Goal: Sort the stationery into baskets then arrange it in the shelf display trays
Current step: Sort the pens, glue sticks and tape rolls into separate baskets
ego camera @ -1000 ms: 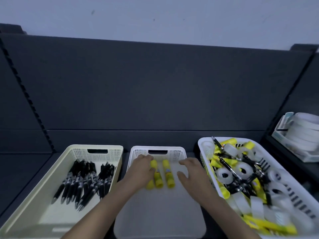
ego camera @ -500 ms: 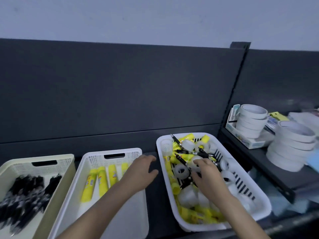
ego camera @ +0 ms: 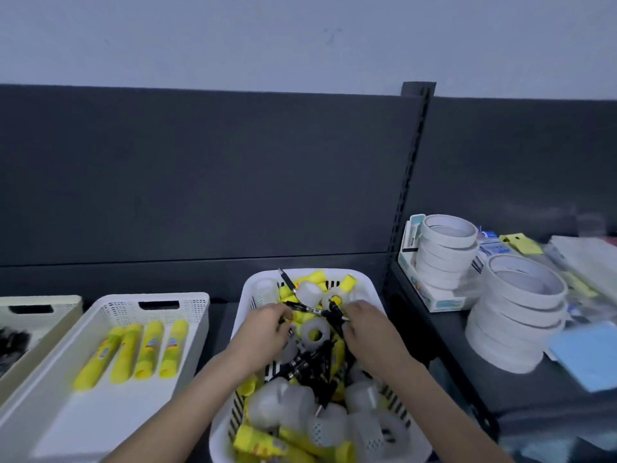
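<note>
left hand (ego camera: pixel 267 329) and right hand (ego camera: pixel 370 332) curl among crowded pens (ego camera: pixel 310 362) inside the mixed basket (ego camera: pixel 245 295) — holds unclear.

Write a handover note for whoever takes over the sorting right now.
Left hand and right hand: both in the mixed basket, fingers curled at black pens; firm grip unclear.
Done: four glue sticks lie in the white basket; sorted pens in the cream basket.
Left: pens, glue sticks and clear tape rolls are mixed in that basket; display trays come after.
</note>
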A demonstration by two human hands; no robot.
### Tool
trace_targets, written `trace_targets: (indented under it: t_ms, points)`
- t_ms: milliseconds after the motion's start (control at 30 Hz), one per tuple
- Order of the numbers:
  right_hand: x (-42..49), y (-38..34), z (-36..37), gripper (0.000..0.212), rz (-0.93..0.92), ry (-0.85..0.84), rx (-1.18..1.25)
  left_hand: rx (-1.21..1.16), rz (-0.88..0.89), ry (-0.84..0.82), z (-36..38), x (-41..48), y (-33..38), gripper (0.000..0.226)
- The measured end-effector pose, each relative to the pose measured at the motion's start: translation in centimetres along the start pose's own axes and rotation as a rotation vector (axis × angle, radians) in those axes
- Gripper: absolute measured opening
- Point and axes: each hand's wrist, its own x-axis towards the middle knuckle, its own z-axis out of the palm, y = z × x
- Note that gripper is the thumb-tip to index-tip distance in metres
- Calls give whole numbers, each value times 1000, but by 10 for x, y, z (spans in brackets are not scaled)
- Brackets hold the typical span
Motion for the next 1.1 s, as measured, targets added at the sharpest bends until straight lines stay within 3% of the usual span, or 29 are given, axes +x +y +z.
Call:
trace_targets:
  t_ms: [200,400,533,700,833,900,1000,1100]
  points:
    - [29,-5,19,31,-45,-213,-212,32,6,-4,7,27,-7,47]
    - [21,4,26,33,-156,-222,-76,101,96,-168,27,77,-2,53]
    - [39,12,11,38,-106,-185,9,127,87,-182,36,90,-12,36]
    - [66,14,7,42,-76,-174,-211,88,173,-244,17,61,-33,6]
    - [67,2,10,34,-108,-180,-185,-13,47,-387,-13,43,-42,18]
    - [59,-1,6,23,-113,-250,-37,-3,65,-290,-17,51,-41,7]
    - [55,2,0,17,-87,-333,130,84,136,-80,-12,70,-33,17]
    - [74,16,-7,28,-24,-109,46,129,163,-66,1,92,-26,30]
